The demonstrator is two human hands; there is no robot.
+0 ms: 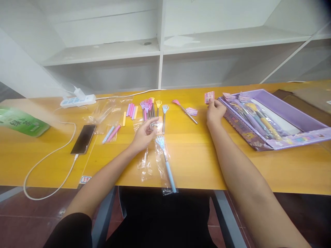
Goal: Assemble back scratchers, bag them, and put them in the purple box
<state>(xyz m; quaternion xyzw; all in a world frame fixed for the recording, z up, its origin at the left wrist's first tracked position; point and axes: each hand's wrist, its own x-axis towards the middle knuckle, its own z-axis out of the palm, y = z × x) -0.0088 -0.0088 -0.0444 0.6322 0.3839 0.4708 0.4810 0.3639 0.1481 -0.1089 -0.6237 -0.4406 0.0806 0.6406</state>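
Note:
My right hand (216, 112) pinches a small pink printed card (209, 96) beside the left edge of a purple display box (261, 94). My left hand (144, 135) hovers over or rests on clear plastic bags (146, 165), its fingers loosely bent and apart. Below it lies a blue back scratcher (169, 172) in a clear bag, its handle end at the table's front edge. Just beyond the left hand sits a cluster of hand-shaped back scratcher heads (147, 105) on metal rods. A pink-headed scratcher rod (187, 113) lies between my hands, next to another pink card (191, 111).
Loose coloured handles (131, 110) lie left of the rods, with two more handles (111, 134) nearer. Bagged scratchers (258, 117) fill part of the box. Farther left are a charging phone (83, 139), a power strip (78, 100) and a green bottle (24, 121). White shelves (103, 51) stand behind.

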